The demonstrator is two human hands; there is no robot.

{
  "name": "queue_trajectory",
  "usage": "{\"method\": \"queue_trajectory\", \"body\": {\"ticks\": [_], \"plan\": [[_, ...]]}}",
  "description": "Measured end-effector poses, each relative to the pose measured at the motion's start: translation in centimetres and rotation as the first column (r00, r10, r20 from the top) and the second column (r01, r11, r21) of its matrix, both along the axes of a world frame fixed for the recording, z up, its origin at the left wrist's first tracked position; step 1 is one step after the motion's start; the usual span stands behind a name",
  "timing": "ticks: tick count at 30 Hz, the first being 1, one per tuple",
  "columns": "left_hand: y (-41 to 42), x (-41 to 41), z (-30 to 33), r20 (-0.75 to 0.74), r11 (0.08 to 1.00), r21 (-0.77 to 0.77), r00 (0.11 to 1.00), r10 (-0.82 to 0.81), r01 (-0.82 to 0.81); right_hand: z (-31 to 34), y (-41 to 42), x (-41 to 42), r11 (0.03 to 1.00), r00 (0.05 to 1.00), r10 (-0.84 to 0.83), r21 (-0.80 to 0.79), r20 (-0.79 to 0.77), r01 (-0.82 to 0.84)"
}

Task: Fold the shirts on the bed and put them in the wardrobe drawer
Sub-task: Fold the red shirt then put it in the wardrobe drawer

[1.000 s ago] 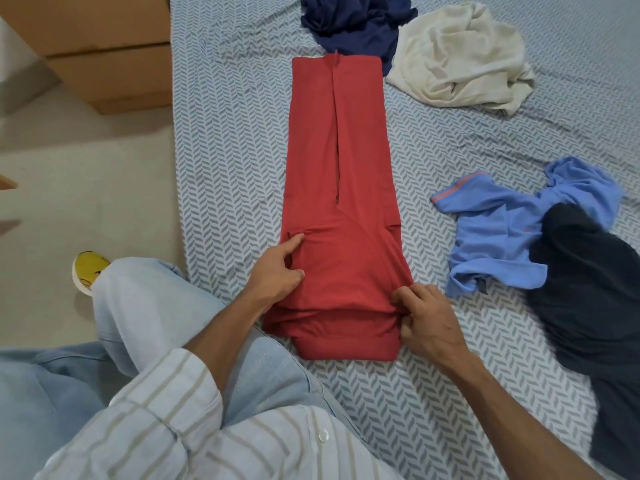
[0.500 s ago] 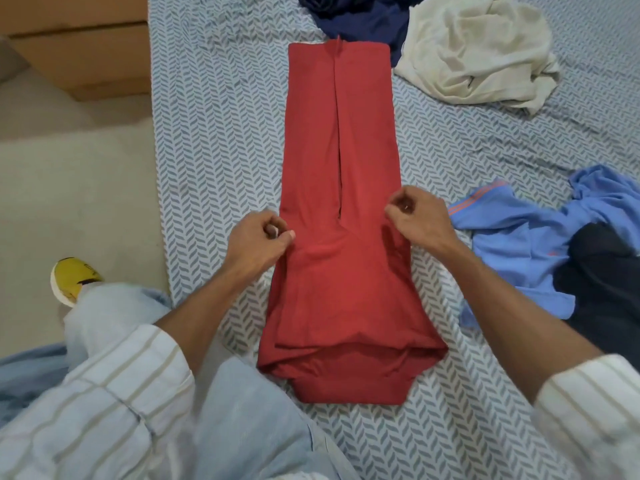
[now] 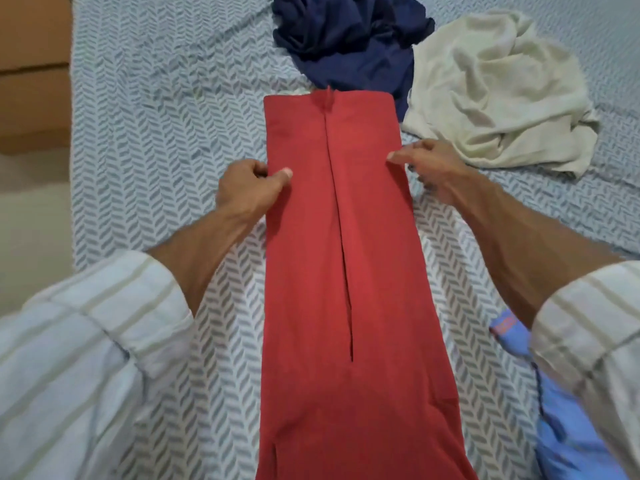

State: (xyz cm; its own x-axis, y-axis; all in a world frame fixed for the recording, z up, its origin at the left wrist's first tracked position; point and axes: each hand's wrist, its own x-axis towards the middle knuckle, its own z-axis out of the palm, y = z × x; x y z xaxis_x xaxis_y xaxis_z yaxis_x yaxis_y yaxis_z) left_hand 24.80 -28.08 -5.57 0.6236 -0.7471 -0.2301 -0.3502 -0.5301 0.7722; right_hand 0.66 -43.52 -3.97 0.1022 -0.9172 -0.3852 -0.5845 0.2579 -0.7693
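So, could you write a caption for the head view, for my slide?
Both hands, left hand and right hand, pinch the edges of a lengthwise-folded red shirt on the bed.

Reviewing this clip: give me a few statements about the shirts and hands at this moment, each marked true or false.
1. The red shirt lies folded into a long strip. True.
2. Both hands are off it. False: the left hand and the right hand pinch its side edges.
3. The cream shirt is neatly folded. False: it lies crumpled.
4. The navy shirt lies beyond the red shirt's far end. True.
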Motion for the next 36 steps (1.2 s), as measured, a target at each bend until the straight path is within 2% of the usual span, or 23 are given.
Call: {"method": "queue_trajectory", "body": {"ticks": [4,11,13,16,19,21,23,27,30,34,36], "plan": [[-6.5,2.7,-0.1,-0.051,0.998,-0.013,0.997,0.056,-0.057,0.0,-4.7,1.4,0.995,1.000,0.005,0.098,0.007,-0.006],[-12.6,5.3,0.8,-0.357,0.979,-0.092,0.923,0.140,-0.184,0.6,-8.5,3.1,0.969,0.993,0.038,0.237,0.109,-0.063],[-12.9,5.9,0.6,-0.425,0.965,-0.123,0.891,0.159,-0.231,0.5,-8.5,3.1,0.973,0.989,-0.007,0.231,0.150,-0.029],[-11.6,6.1,0.9,-0.548,0.966,-0.164,0.833,0.080,-0.201,0.8,-7.8,2.9,0.971,0.949,-0.090,0.237,0.302,0.016],[-9.1,5.1,3.5,-0.671,0.966,-0.180,0.741,0.019,-0.187,1.7,-6.0,3.1,0.983,0.909,-0.110,0.179,0.402,0.040],[-7.5,4.0,6.2,-0.661,0.970,-0.185,0.750,-0.001,-0.161,2.4,-4.6,2.8,0.990,0.892,-0.103,0.133,0.441,0.049],[-6.1,3.5,7.9,-0.587,0.968,-0.218,0.809,-0.030,-0.123,3.1,-2.8,2.2,0.994,0.898,-0.100,0.077,0.428,0.074],[-2.2,3.3,9.2,-0.490,0.973,-0.232,0.865,-0.103,-0.016,5.4,0.4,-0.1,0.995,0.916,-0.014,-0.088,0.400,0.054],[2.1,2.5,8.7,-0.442,0.980,-0.186,0.885,-0.147,0.070,5.8,3.7,-3.0,0.983,0.958,0.106,-0.175,0.268,-0.060],[8.9,0.2,5.8,-0.594,0.990,-0.092,0.792,-0.143,0.110,3.4,8.1,-6.7,0.936,0.969,0.243,-0.269,0.035,-0.225],[11.1,-0.8,4.6,-0.649,0.996,-0.062,0.756,-0.090,0.066,1.4,10.8,-8.1,0.917,0.948,0.317,-0.247,-0.020,-0.312]]}}
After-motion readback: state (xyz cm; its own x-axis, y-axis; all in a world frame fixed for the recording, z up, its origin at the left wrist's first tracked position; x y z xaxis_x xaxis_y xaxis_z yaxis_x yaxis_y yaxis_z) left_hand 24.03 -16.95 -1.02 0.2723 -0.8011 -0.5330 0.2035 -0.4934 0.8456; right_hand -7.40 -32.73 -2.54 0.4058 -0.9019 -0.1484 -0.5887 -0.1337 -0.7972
